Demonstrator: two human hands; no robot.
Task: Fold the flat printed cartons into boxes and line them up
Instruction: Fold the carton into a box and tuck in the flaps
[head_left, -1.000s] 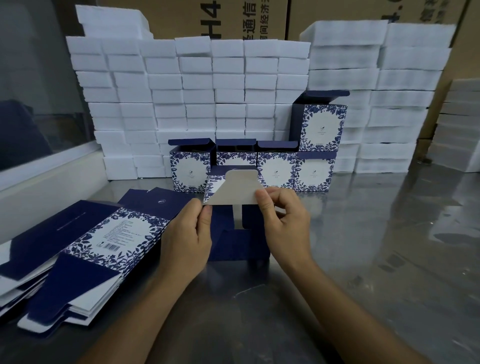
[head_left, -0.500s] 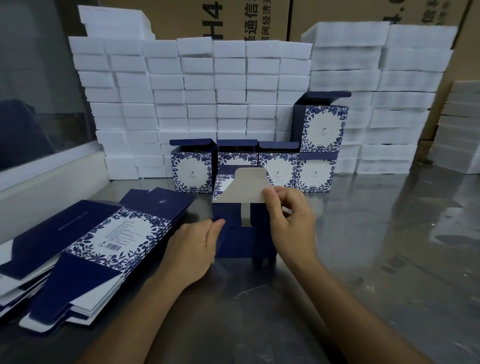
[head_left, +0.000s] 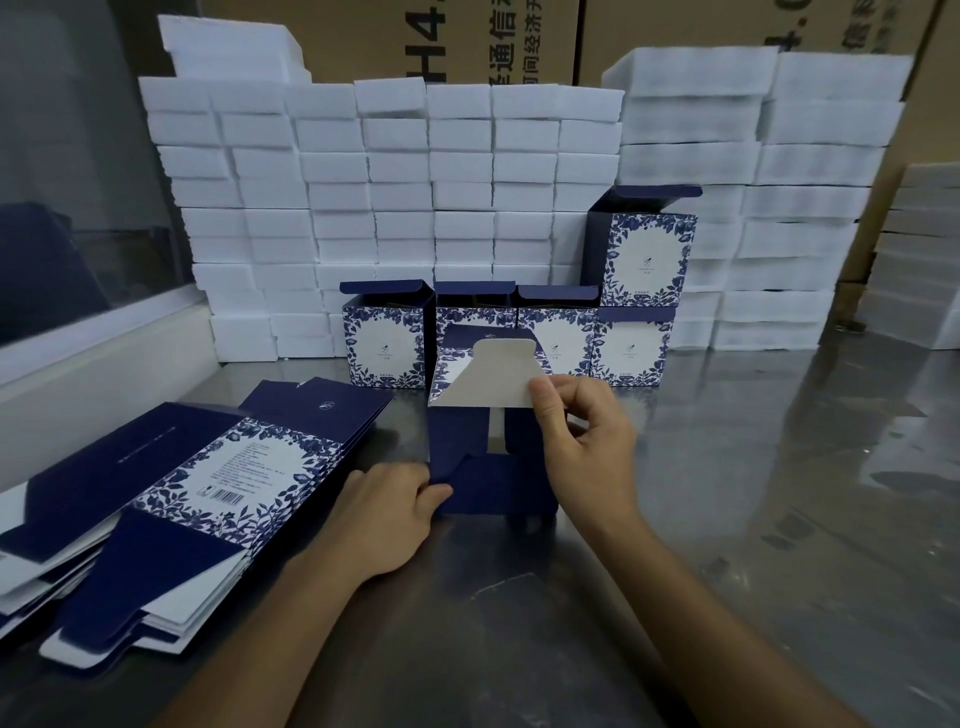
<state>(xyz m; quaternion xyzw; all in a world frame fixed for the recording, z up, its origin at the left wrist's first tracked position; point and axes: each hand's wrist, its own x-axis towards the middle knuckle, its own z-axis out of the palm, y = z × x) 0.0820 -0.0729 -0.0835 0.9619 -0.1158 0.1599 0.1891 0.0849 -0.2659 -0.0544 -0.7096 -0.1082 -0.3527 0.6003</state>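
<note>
Mid-counter, the half-formed carton (head_left: 493, 467) stands before the finished boxes (head_left: 631, 345); the left hand (head_left: 387, 512) pinches its lower flap, the right hand (head_left: 587, 441) pinches the grey flap (head_left: 491, 382); tuck squarely, holding the walls upright.

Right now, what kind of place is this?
Probably a packing workshop or warehouse: white foam blocks are stacked high, brown shipping cartons stand behind, and flat printed cartons wait on a metal table.
</note>
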